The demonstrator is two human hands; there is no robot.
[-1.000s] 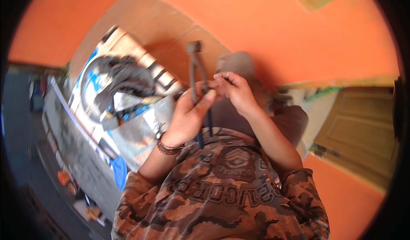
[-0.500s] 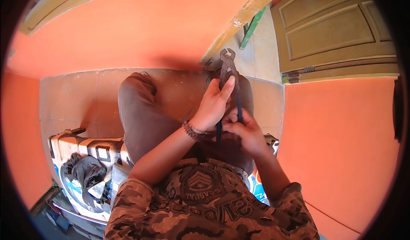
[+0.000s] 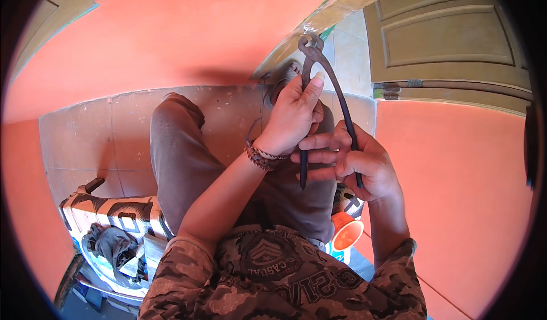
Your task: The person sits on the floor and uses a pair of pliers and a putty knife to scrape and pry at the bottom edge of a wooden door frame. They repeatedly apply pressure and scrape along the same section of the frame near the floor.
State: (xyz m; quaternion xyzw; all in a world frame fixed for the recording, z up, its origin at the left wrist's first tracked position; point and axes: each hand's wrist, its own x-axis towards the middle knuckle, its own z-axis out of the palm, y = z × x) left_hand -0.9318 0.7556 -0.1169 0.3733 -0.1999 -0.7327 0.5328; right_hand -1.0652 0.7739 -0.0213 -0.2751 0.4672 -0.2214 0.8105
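Observation:
A pair of dark metal pincers (image 3: 313, 52) is held up in front of my knees, its handles wide apart and its rounded jaws pointing away toward the door frame. Gripping the left handle just below the joint is my left hand (image 3: 293, 116), with the thumb laid along the metal. The right handle crosses my right hand (image 3: 364, 163), whose fingers reach out toward the lower end of the left handle. Whether the jaws have anything between them, I cannot make out.
An orange wall (image 3: 188, 29) rises ahead, beside a worn yellowish door frame (image 3: 285, 52). A panelled door (image 3: 444, 35) stands at the far right. Dark cloth (image 3: 114, 246) lies on a patterned seat at left. An orange plastic cup (image 3: 347, 233) is by my right hip.
The pincers' handles have spread apart, and the right one has swung outward with my right hand. My right fingers have opened out. The orange cup has come into sight.

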